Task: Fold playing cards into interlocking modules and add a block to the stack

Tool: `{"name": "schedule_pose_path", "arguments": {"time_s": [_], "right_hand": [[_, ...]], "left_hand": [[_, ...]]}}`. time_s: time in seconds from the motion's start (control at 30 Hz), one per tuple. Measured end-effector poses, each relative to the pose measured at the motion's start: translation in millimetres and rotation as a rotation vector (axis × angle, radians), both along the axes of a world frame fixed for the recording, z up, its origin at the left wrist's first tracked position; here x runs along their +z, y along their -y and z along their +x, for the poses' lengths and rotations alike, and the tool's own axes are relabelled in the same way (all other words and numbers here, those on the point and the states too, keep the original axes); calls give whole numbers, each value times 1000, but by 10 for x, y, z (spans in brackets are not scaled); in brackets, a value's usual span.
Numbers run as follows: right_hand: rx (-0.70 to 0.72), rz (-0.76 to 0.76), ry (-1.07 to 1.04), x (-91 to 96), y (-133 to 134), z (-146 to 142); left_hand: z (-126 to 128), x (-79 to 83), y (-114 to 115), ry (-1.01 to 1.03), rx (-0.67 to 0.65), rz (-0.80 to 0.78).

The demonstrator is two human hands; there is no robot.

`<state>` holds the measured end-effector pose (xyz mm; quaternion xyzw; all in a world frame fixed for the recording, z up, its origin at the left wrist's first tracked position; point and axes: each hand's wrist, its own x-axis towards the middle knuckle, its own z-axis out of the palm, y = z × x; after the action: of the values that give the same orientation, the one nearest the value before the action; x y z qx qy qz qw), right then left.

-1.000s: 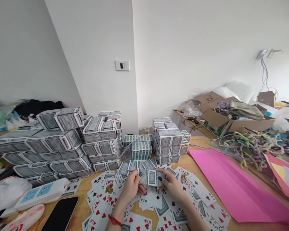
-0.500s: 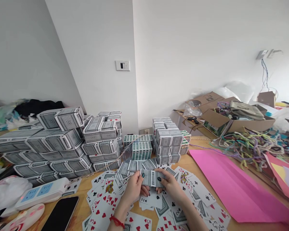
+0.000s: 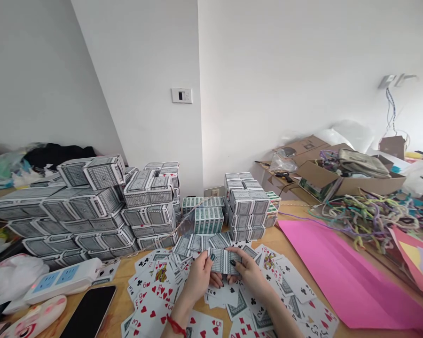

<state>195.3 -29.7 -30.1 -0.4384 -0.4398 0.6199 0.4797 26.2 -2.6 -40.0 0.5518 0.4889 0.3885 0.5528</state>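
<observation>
Between my two hands is a small piece made of playing cards (image 3: 217, 259), patterned backs up, with a white edge across its middle. My left hand (image 3: 200, 273) grips its left end, thumb on top and fingers curled beneath. On the right end, my right hand (image 3: 247, 266) pinches it the same way. What the fingertips do underneath is partly hidden. Loose playing cards (image 3: 151, 305) lie face up and face down below and around both hands. Just beyond them is a row of face-down cards (image 3: 200, 241).
Stacked card blocks (image 3: 88, 202) rise at the left, and a smaller stack (image 3: 248, 202) stands behind my hands beside green card boxes (image 3: 208, 219). A phone (image 3: 90, 312) and a power strip (image 3: 63, 279) lie at left. Pink paper (image 3: 338, 277) and tangled cords (image 3: 370, 216) are at right.
My left hand has shifted slightly right along the card piece, closer to my right hand. The whole view has moved a little as well.
</observation>
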Motion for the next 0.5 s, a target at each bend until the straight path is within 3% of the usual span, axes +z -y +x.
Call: {"name": "schedule_pose_path", "arguments": {"time_s": [0.2, 0.37, 0.5], "right_hand": [[-31, 12, -7, -32, -11, -3], [-103, 42, 0, -68, -53, 0], [-241, 129, 94, -81, -91, 46]], "left_hand": [[29, -6, -14, -19, 54, 73], [39, -23, -38, 21, 58, 1], [45, 19, -4, 68, 15, -40]]}}
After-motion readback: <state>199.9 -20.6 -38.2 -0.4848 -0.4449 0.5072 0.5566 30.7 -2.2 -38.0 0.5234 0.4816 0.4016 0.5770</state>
